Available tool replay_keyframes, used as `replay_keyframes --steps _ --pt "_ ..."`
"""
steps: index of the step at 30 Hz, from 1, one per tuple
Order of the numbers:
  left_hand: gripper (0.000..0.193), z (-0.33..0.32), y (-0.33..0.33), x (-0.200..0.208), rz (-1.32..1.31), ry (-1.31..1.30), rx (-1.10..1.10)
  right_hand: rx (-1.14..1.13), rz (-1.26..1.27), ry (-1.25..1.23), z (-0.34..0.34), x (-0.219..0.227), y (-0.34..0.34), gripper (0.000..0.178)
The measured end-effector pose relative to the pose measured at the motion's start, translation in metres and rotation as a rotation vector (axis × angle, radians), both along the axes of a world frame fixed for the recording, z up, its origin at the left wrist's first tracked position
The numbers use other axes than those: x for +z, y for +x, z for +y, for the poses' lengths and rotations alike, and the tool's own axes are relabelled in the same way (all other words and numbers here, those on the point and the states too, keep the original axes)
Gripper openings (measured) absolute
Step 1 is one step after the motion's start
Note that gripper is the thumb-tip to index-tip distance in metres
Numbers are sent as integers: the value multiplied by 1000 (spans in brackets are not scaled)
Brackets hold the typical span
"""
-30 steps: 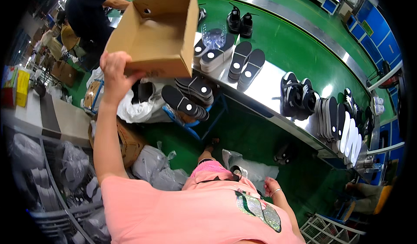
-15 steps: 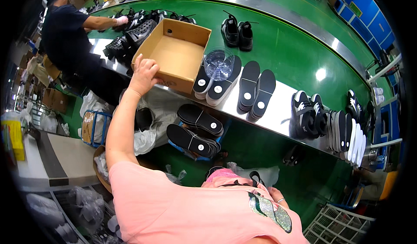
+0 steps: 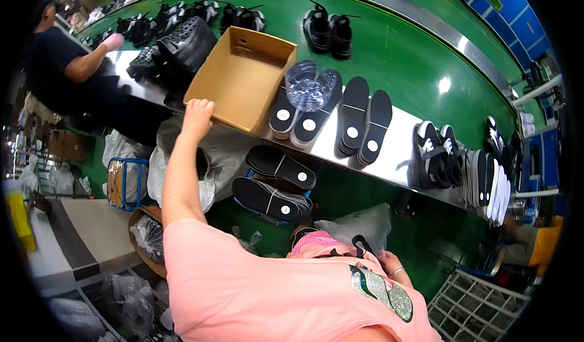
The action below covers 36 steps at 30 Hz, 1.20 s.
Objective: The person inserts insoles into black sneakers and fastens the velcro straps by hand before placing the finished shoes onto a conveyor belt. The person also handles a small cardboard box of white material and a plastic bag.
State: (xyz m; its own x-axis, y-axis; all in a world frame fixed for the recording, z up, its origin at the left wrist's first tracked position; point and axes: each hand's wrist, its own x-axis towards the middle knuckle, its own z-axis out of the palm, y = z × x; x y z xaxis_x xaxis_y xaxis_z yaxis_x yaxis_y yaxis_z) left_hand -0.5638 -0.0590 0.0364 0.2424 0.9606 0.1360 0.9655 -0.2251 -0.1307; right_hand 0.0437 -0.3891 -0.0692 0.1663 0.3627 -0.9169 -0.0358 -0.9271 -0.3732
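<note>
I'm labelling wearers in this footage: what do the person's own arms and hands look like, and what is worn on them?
Both arms are bare below a short-sleeved pink shirt. The left hand wears no glove. The right hand has a thin ring on one finger and no glove.

An open brown cardboard box (image 3: 243,77) (empty, rectangular) sits on the steel ledge, beside insoles bearing small round white labels (image 3: 283,115).

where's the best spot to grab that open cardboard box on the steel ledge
Grip the cardboard box by its near wall, from the person's side. It sits open-top and empty, so fingers can hook over that rim, where the left hand touches the corner. Insoles crowd its right side.
</note>
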Motion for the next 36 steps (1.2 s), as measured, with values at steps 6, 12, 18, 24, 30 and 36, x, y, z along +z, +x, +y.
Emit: replay_keyframes --steps 6,12,18,24,30,36 --pt "38 0 -11 15 112 -302 78 2 46 0 -8 -17 6 36" --pt "63 10 21 53 -513 -676 153 25 32 17 -17 -35 11 39" --pt "76 3 115 27 -605 -375 146 63 -56 51 -6 -29 4 37" --pt "48 9 132 -5 -218 -260 240 2 -106 74 1 -22 -1 40" --pt "42 20 119 -32 -137 -240 281 185 -254 111 0 -20 -6 48" --pt "44 1 120 10 -379 -46 163 -323 1 200 22 8 -8 22"
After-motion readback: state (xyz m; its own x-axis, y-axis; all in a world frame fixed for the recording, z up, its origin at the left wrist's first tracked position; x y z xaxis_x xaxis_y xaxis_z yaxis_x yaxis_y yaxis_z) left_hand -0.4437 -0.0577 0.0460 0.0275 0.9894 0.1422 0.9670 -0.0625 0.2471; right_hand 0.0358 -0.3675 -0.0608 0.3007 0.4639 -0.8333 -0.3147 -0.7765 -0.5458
